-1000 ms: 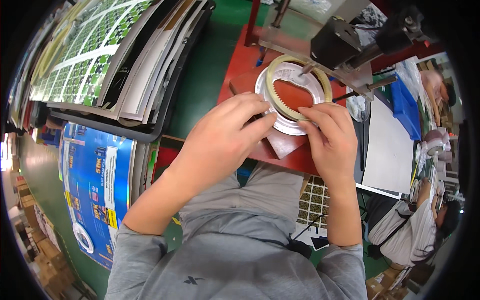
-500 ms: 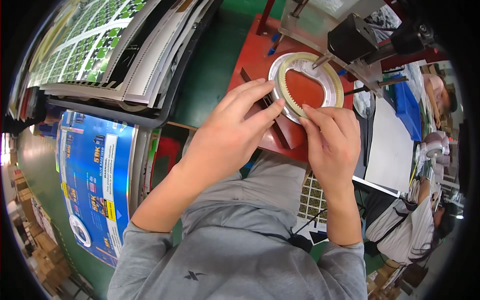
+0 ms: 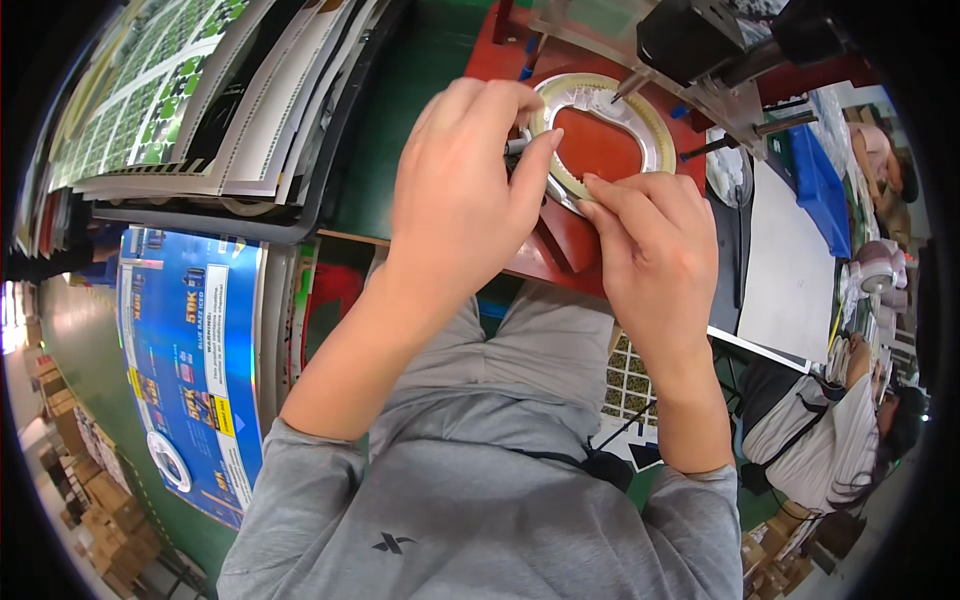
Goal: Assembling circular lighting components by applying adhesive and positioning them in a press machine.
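Note:
A pale yellow toothed ring (image 3: 662, 128) sits on a silvery ring-shaped holder (image 3: 652, 150) with an oval-like opening, over a red plate (image 3: 590, 148). My right hand (image 3: 655, 225) pinches the near edge of the toothed ring between thumb and fingers. At the ring's left side, my left hand (image 3: 460, 185) is raised with its fingers curled and its thumb bent toward them. A short grey cylindrical piece (image 3: 516, 146) shows between that thumb and the fingers; most of it is hidden by the hand.
A clear plate with a black block-shaped motor (image 3: 690, 40) overhangs the ring's far right. At left, printed sheets (image 3: 150, 110) fill a black tray (image 3: 310, 205) beside blue printed sheets (image 3: 190, 370). A blue bin (image 3: 820, 190) is at right. Other people sit further right.
My left hand has lifted off the ring, its fingers curling by the grey piece. The toothed ring now lies more evenly over the holder. The view has shifted slightly.

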Demonstrator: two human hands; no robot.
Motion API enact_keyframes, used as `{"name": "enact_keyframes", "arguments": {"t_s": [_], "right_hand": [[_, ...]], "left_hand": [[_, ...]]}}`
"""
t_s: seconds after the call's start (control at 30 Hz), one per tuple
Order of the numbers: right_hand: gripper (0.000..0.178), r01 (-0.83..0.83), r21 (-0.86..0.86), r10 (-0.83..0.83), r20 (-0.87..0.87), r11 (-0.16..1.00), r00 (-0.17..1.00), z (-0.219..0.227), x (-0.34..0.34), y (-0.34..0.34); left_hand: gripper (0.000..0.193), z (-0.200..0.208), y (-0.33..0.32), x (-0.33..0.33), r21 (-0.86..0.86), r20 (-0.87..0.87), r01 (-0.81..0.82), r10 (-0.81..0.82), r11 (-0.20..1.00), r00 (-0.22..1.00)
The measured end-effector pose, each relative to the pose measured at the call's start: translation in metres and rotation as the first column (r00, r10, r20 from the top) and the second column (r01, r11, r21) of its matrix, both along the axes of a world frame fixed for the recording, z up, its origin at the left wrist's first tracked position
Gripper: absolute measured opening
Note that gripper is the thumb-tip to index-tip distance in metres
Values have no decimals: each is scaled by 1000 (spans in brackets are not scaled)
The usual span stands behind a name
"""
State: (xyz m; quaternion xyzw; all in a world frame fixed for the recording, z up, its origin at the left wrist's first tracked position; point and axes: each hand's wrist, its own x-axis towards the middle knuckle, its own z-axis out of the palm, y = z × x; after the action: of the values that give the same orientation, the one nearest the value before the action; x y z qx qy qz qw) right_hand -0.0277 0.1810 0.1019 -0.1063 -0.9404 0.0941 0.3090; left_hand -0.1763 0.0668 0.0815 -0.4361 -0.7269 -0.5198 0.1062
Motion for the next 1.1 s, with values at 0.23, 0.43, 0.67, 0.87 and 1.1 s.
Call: {"name": "enact_keyframes", "arguments": {"t_s": [0.23, 0.43, 0.67, 0.87, 1.1], "right_hand": [[20, -29, 39, 26, 80, 999, 996, 6, 0, 2], [29, -92, 93, 77, 154, 991, 985, 8, 8, 5], [44, 57, 11, -58, 69, 998, 996, -7, -8, 25], [56, 146, -29, -137, 208, 989, 969, -13, -22, 41], [62, 92, -152, -65, 173, 984, 983, -19, -22, 43]], "left_hand": [[23, -17, 13, -2, 66, 182, 51, -62, 997, 981], [22, -21, 17, -4, 159, 263, 78, -118, 984, 958], [21, -19, 15, -12, 60, 197, 89, -99, 994, 975], [19, -11, 20, -9, 36, 120, 75, -79, 996, 990], [19, -17, 18, -11, 54, -8, 43, -43, 998, 999]]}}
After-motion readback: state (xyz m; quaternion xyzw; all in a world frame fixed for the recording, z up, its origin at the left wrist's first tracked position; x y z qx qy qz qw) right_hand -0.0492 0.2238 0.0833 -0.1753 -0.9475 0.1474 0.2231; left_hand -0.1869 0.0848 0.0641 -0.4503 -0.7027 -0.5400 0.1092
